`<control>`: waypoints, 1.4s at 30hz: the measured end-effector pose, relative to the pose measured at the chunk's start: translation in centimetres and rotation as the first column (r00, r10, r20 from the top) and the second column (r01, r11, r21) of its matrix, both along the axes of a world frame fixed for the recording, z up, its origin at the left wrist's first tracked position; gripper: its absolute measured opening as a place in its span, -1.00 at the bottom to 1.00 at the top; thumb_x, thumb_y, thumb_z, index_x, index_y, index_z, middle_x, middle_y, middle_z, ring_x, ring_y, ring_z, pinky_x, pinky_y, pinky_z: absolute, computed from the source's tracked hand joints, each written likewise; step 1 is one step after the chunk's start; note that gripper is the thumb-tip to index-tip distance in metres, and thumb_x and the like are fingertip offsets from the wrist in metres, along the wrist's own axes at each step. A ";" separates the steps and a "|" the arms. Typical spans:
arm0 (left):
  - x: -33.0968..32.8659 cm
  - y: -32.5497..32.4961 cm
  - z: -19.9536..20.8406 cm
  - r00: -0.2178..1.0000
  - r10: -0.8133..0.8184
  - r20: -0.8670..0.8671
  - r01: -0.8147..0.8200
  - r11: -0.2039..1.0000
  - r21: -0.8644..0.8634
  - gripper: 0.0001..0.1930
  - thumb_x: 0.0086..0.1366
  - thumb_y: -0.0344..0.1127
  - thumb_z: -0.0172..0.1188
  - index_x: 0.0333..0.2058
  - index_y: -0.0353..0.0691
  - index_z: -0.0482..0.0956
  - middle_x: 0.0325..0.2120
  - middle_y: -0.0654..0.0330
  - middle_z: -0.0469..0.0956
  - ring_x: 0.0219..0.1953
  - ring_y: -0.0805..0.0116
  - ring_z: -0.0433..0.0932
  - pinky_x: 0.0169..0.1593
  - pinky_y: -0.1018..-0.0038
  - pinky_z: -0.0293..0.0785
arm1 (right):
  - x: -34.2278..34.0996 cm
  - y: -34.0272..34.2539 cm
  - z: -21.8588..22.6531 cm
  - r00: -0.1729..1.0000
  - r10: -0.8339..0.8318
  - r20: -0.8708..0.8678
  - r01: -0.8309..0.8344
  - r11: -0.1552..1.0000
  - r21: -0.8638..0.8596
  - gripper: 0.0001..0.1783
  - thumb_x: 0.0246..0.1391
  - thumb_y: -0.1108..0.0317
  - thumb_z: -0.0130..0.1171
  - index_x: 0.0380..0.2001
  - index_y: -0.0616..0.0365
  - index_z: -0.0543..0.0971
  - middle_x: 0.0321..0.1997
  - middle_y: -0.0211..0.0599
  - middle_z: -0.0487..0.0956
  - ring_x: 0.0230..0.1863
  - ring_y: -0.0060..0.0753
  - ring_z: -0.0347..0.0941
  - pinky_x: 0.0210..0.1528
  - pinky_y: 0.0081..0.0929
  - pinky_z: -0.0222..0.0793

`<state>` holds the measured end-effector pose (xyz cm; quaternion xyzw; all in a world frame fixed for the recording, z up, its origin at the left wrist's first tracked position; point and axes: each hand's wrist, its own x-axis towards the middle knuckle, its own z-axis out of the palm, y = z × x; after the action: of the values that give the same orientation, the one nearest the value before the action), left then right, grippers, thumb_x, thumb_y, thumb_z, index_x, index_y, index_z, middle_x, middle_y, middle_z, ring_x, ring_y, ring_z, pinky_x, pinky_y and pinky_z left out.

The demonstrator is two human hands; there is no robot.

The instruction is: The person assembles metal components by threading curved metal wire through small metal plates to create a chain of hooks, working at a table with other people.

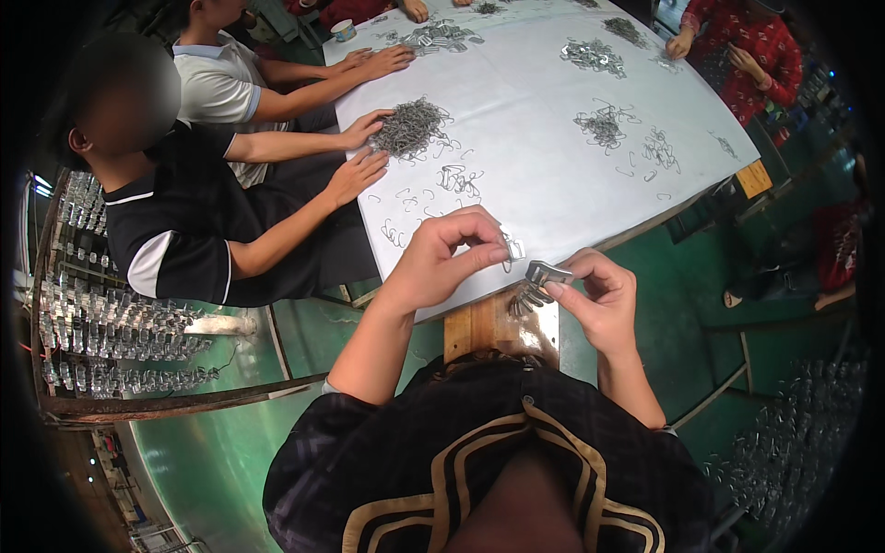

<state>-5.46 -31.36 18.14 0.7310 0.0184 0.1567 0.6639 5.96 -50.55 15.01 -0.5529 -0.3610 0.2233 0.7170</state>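
Note:
My left hand (447, 251) is closed in a pinch over the near edge of the white table. Between its thumb and forefinger is a thin bent wire hook (508, 264), with a small shiny metal piece showing just behind it. To the right, my right hand (601, 304) grips a flat grey metal buckle-like clip (550, 274) between thumb and fingers. The two held parts are close together but apart. Several more metal pieces (527, 300) show under the clip, above a wooden board (466, 334); I cannot tell what supports them.
The white table (525, 138) bears a dense heap of wire hooks (412, 129), loose hooks (459, 180) and metal clips (593, 57). Co-workers' hands (362, 175) rest at the left edge; another person (742, 55) works at far right. Racks of hanging metal parts (120, 323) stand left.

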 end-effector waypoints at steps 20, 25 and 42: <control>-0.8 -3.2 0.8 0.986 0.116 0.123 -0.138 0.971 0.195 -0.98 0.26 -0.54 0.07 -0.33 -0.33 0.46 -0.39 0.15 0.57 -0.30 0.48 0.51 -0.17 0.54 0.42 | 0.2 1.3 -0.5 0.992 0.106 0.062 -0.106 0.994 -0.014 -0.89 -0.05 0.47 0.26 -0.50 0.30 0.56 -0.46 -0.35 0.54 -0.43 -0.59 0.42 -0.32 -0.60 0.31; -2.1 -3.1 1.1 0.966 0.161 0.203 -0.205 0.954 0.220 -0.97 0.27 -0.55 0.04 -0.31 -0.35 0.44 -0.41 0.13 0.58 -0.32 0.48 0.53 -0.20 0.55 0.44 | 2.6 3.2 -6.8 0.974 0.003 0.226 0.080 0.931 -0.356 -0.73 0.00 0.29 0.23 -0.32 0.31 0.61 -0.41 -0.20 0.54 -0.33 -0.36 0.47 -0.22 -0.49 0.37; -3.9 -2.2 -0.5 0.963 0.236 0.127 -0.253 0.956 0.147 -0.97 0.30 -0.55 -0.01 -0.31 -0.35 0.41 -0.43 0.12 0.56 -0.32 0.45 0.52 -0.17 0.51 0.46 | 4.1 7.4 -14.5 0.677 0.211 0.705 0.303 0.794 -0.528 -0.76 -0.12 0.30 0.29 -0.38 0.23 0.60 -0.24 -0.08 0.52 -0.17 -0.04 0.42 -0.07 -0.22 0.36</control>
<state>-9.40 -33.57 17.63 0.7651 0.0600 0.2781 0.5776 10.03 -43.19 0.52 -0.8031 -0.5109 0.0663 0.2994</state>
